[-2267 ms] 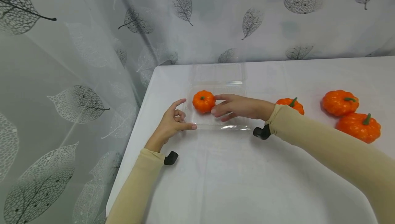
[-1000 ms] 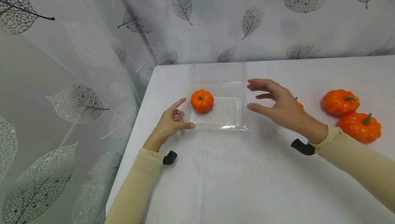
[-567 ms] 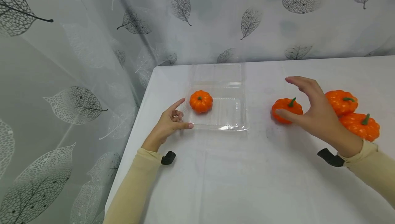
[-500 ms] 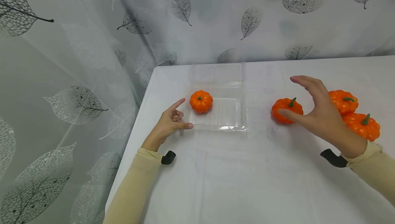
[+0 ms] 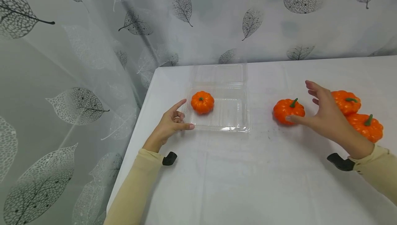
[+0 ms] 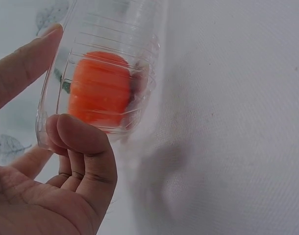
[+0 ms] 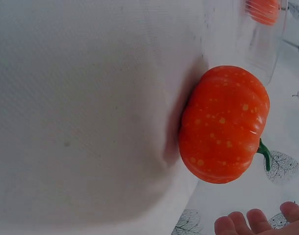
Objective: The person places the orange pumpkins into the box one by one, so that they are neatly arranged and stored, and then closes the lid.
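Note:
A clear plastic clamshell box (image 5: 229,114) lies with its lid (image 5: 217,73) folded back on the white table. In its left half sits a small orange toy pumpkin (image 5: 202,102) with a green stem. My left hand (image 5: 169,123) holds the box's front left corner, thumb along the front edge; the left wrist view shows curled fingertips (image 6: 81,134) against the box wall. To the right, another orange pumpkin (image 5: 286,109) stands on the table. My right hand (image 5: 330,118) is beside it with fingers spread, thumb overlapping it in the head view; contact cannot be told. The right wrist view shows this pumpkin (image 7: 225,125) resting on the cloth.
Two more orange pumpkins, a rear one (image 5: 345,101) and a front one (image 5: 366,126), touch each other behind my right hand. The white table (image 5: 248,176) ends at a left edge, beside a grey curtain (image 5: 93,59) printed with leaves. The same curtain runs along the back.
My right hand has left the pumpkin in the box and moved right to the loose pumpkin; lately it shifts slightly further right. My left hand stays at the box corner.

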`<state>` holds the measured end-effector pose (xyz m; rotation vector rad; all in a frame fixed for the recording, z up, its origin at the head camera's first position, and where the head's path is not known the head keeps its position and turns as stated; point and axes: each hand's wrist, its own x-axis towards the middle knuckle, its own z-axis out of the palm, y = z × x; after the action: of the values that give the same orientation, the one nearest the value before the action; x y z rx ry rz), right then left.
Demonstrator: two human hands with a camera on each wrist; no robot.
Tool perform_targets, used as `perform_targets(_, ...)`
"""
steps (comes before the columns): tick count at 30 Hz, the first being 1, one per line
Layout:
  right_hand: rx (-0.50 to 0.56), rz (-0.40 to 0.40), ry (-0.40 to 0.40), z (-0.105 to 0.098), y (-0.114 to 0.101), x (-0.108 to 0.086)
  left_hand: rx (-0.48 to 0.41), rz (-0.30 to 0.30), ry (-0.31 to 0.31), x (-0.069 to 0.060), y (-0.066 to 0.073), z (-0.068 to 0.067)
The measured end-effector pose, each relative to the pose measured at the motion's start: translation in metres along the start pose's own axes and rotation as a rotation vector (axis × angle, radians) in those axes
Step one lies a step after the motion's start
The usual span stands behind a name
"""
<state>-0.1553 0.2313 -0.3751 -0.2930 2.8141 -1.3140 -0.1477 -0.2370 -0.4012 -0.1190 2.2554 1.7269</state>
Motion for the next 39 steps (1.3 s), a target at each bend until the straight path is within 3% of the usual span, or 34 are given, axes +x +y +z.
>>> perform_targets(8,0.016,0.14,-0.139,0.004,0.015,0.007,-0.007,0.005,0.005,0.0,0.0,0.0)
perform_targets(13,0.027,0.153,-0.195,0.005,0.021,0.007,-0.009,0.011,0.008,-0.001,0.001,0.001)
perform_targets(22,0.012,0.189,-0.237,0.012,0.026,0.006,0.01,0.015,0.005,-0.001,0.0,0.001)
perform_targets(39,-0.029,0.191,-0.218,0.016,0.026,0.006,0.008,0.01,0.006,-0.002,0.0,0.001)
